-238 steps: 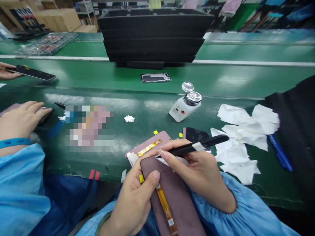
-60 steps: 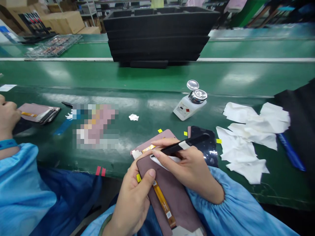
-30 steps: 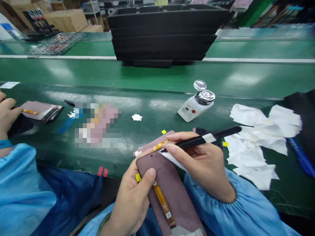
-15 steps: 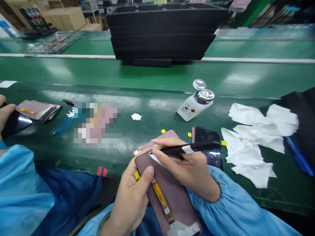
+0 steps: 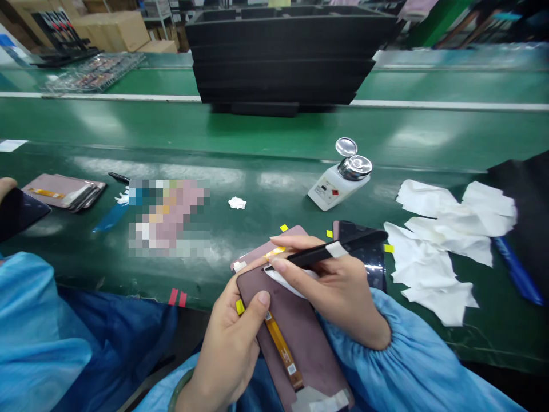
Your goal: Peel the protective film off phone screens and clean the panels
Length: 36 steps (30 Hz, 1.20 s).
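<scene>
A half second ago, the black tool [image 5: 311, 256] in your right hand [image 5: 338, 292] lay lower and flatter; now its back end is tipped up a little, and its tip sits slightly farther right, close to the top edge of the mauve panel [image 5: 295, 326]. Your left hand [image 5: 235, 337] and the panel have hardly moved. At the far left, a co-worker's hand [image 5: 6, 186] has slid almost out of view, with the dark glossy panel [image 5: 21, 213] it holds. The metal frame that lay before the black trays [image 5: 283, 57] about eight seconds ago is gone from that spot.

The mauve panel is at your front, tilted over the near table edge, its top end pointing up and left. Your left hand grips that end, thumb flat on its face. Your right hand pinches the black tool, with a white cloth [image 5: 285, 278] beneath your fingers against the panel. The panel's face is matt and slightly smudged; an amber flex cable [image 5: 281, 346] runs down it to a grey patch [image 5: 306, 395], and a yellow tab [image 5: 240, 307] sticks out on the left edge.
</scene>
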Motion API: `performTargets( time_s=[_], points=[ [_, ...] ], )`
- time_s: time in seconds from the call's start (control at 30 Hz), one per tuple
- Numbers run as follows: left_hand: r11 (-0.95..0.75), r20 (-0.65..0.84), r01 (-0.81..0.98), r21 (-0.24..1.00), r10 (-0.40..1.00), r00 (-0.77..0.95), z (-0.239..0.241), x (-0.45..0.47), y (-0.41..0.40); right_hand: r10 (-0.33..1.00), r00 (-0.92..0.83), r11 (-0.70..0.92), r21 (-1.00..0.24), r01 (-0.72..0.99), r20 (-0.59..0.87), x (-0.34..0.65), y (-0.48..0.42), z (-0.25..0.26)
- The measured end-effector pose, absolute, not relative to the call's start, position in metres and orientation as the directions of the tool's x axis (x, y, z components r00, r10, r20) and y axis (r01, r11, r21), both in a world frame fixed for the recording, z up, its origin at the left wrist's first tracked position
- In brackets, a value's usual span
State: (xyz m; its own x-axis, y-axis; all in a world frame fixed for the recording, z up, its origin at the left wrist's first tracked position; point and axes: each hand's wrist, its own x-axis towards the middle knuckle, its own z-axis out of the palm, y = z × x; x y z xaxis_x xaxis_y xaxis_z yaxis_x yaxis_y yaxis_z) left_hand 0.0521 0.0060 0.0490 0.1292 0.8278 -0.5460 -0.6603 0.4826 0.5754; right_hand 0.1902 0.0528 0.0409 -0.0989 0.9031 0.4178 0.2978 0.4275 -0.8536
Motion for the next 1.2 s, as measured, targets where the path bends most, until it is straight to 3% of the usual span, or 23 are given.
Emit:
performTargets(
  time_s=[0.27, 0.5, 0.77, 1.0, 1.2],
  points=[
    [0.467, -0.521, -0.660, 0.589, 0.843, 0.132, 0.047, 0.055, 0.009, 0.862, -0.132, 0.504, -0.802, 0.319, 0.490, 0.185, 0.053, 0.040],
    [0.494, -0.533, -0.667, 0.557, 0.829, 0.169, 0.049, 0.053, 0.009, 0.969, 0.056, 0.225, -0.956, 0.190, 0.239, 0.194, 0.054, 0.044],
    [0.502, -0.550, -0.675, 0.541, 0.818, 0.167, 0.050, 0.054, 0.009, 0.978, 0.014, 0.203, -0.972, 0.121, 0.206, 0.194, 0.052, 0.042],
    [0.526, -0.564, -0.608, 0.594, 0.812, 0.151, 0.048, 0.049, 0.010, 0.932, 0.116, 0.291, -0.901, 0.321, 0.342, 0.203, 0.060, 0.041],
    [0.497, -0.596, -0.571, 0.653, 0.803, 0.017, 0.043, 0.030, 0.016, 0.886, 0.118, 0.322, -0.778, 0.540, 0.449, 0.236, 0.068, 0.034]
  ],
)
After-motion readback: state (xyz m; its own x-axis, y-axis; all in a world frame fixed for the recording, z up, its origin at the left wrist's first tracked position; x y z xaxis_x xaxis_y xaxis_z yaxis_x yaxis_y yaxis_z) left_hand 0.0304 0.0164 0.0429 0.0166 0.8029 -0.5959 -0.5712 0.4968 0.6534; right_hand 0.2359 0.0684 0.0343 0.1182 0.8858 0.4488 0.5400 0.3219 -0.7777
